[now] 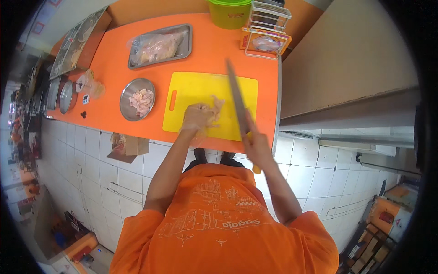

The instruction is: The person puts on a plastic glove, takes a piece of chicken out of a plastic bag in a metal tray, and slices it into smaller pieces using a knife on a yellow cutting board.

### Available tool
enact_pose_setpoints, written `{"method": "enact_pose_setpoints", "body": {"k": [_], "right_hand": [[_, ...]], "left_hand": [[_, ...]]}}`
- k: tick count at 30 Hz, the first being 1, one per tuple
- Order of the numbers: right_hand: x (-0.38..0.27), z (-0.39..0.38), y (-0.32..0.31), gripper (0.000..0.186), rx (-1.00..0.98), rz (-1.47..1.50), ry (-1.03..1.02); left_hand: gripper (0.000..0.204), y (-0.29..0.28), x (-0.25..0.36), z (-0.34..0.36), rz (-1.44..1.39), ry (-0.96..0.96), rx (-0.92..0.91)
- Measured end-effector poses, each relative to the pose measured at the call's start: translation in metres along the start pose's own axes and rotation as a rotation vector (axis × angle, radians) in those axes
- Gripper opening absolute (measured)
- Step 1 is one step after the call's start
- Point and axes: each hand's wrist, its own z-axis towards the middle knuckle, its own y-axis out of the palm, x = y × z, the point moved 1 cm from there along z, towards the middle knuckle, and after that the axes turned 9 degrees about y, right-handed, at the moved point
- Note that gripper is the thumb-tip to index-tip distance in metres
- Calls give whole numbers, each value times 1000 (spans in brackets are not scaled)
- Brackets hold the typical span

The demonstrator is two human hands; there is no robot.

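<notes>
My left hand (197,117), in a clear plastic glove, is closed on pale raw chicken (216,109) lying on the yellow cutting board (187,84). Some of the meat sticks out past its fingers toward the right. A long knife (237,93) is in my right hand (258,148), the fingers wrapped round its yellow handle. The blade points up and away, slightly blurred, over the right part of the board and apart from the chicken. Left of the board, a round steel bowl (124,106) holds small pieces of cut chicken (141,101).
On the orange table (205,50), a metal tray (183,51) carries bagged chicken (157,47). A green bucket (229,14) and white wire rack (270,27) stand at the far right. A small timer (86,98) lies leftward. On the floor sits an open cardboard box (135,146).
</notes>
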Motion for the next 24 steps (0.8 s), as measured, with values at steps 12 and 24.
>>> {"method": "enact_pose_setpoints", "body": {"k": [12,24], "right_hand": [[7,-2,58,73,-66,-331,74],[-31,-13,-17,71,-11,545,307]], "left_hand": [[20,-59,-75,24,262,211,347],[23,-24,-11,45,-902,-4,-730]]}}
